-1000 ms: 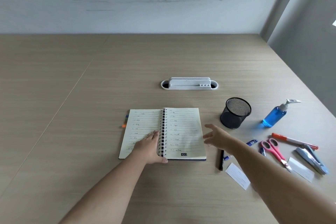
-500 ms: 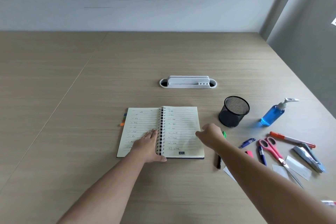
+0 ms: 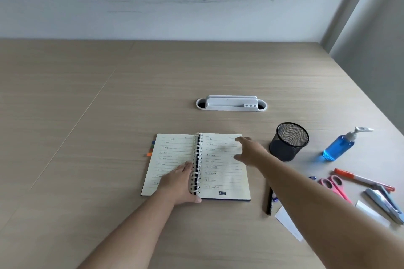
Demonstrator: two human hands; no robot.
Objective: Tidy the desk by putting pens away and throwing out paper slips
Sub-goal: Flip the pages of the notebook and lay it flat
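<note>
An open spiral notebook (image 3: 220, 166) lies in the middle of the desk. My left hand (image 3: 178, 183) presses flat on its left page beside the spiral. My right hand (image 3: 249, 150) hovers open over the upper right corner of the right page, holding nothing. A black mesh pen cup (image 3: 288, 141) stands just right of that hand. A black pen (image 3: 270, 202) lies right of the notebook, partly under my right forearm. An orange marker (image 3: 358, 178) lies further right. White paper slips (image 3: 288, 223) (image 3: 371, 213) lie near the front right.
Pink scissors (image 3: 334, 185), a grey-blue stapler (image 3: 387, 203) and a blue sanitizer bottle (image 3: 338, 146) sit at the right. A white cable tray (image 3: 230, 103) is set into the desk behind the notebook. The desk's right edge runs diagonally past the bottle.
My right hand has moved from the notebook's lower right edge up to its upper right corner and its fingers have spread. The left hand has stayed on the left page.
</note>
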